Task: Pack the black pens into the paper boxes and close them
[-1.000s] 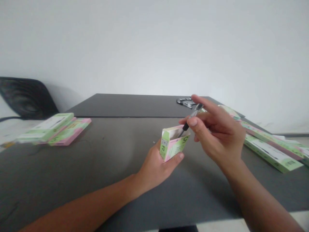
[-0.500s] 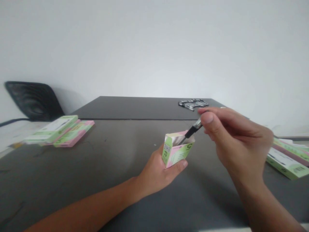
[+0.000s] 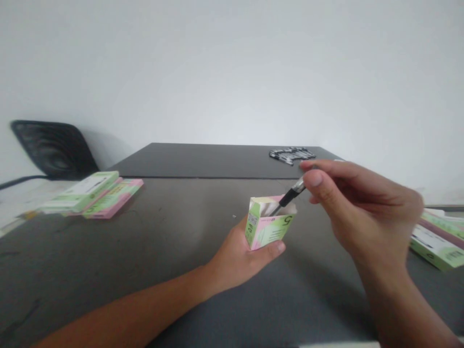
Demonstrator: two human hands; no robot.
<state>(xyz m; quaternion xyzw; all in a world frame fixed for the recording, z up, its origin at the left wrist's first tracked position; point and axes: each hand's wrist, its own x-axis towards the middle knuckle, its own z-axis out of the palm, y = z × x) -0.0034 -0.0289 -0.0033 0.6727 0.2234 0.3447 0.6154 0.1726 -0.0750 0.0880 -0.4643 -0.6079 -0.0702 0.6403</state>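
Observation:
My left hand [image 3: 241,261] is wrapped round a small green and pink cardboard box [image 3: 270,231], tilted with its open end up. Between the thumb and fingers of my right hand [image 3: 362,208] is a pen [image 3: 293,192] with a black grip and a silvery barrel. The pen slants down to the left, and its tip end is inside the box's open mouth. Whatever else is inside the box I cannot make out.
Two boxes of similar print [image 3: 81,193] lie at the left on the dark table [image 3: 174,232]. More boxes [image 3: 437,244] lie at the right, behind my right wrist. Several pens [image 3: 292,155] are spread at the far side. A black mesh chair [image 3: 54,147] stands at the left.
Both hands, the box and the pen appear slightly further right, and the background shifts a little too. The pen stays in the box mouth; both grips are the same.

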